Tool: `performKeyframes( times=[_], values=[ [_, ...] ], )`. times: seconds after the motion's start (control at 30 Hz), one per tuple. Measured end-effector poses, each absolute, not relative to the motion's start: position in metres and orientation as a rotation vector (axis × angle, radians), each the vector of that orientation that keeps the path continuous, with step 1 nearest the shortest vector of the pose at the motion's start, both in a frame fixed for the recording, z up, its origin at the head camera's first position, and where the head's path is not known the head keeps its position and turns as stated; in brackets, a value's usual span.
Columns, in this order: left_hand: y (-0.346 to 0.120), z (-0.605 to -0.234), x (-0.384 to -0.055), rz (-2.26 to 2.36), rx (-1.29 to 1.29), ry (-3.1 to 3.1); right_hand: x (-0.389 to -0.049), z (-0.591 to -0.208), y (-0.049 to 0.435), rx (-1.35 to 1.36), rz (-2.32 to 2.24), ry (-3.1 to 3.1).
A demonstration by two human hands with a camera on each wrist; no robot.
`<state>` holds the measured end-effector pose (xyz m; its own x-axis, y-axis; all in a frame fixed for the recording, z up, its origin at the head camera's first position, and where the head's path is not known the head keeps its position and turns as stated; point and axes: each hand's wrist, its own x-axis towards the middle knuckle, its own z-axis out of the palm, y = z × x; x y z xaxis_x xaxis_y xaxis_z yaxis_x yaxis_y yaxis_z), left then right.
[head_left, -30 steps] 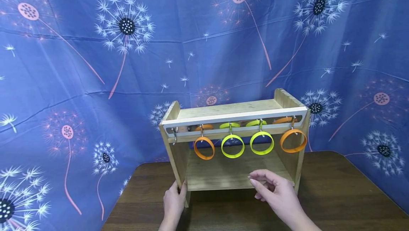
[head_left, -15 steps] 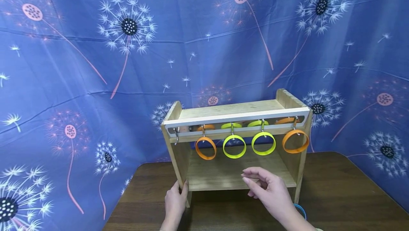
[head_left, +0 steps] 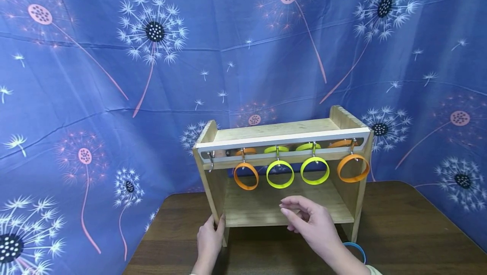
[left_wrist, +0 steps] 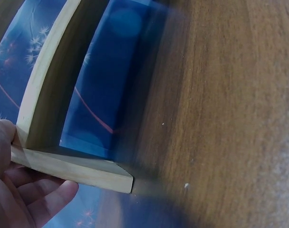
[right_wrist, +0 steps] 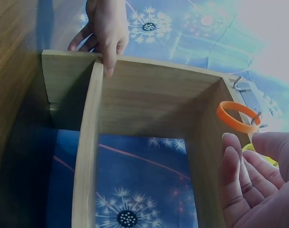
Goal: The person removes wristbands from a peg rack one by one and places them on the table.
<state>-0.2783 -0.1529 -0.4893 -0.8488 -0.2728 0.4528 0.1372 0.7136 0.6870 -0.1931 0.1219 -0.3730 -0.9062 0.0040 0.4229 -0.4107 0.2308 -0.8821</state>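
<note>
My left hand grips the left side panel of a small wooden shelf near the lower board, thumb in front and fingers outside, as the left wrist view also shows. Before the shelf's opening hovers my right hand, fingers loosely bent, holding nothing. Above it, silicone-looking wristbands hang on hooks: a left orange band, two yellow-green bands in the middle, a right orange band. The leftmost hook bears nothing. In the right wrist view, the orange band hangs just beyond my fingertips.
A shiny metal rail with the hooks runs along the shelf's top front. On the brown wooden table, a blue band lies beside my right forearm. A blue dandelion-print cloth hangs behind.
My right hand has drifted left and slightly up, uncovering the blue band on the table. The view has shifted slightly. My left hand keeps its grip on the shelf.
</note>
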Motion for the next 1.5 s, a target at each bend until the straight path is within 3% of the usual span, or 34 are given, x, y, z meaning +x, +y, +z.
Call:
performKeyframes(
  times=[1.5],
  values=[
    [-0.153, -0.487, -0.275, -1.018, 0.077, -2.390, -0.219, -0.364, 0.081, 0.427, 1.817, -2.047]
  ],
)
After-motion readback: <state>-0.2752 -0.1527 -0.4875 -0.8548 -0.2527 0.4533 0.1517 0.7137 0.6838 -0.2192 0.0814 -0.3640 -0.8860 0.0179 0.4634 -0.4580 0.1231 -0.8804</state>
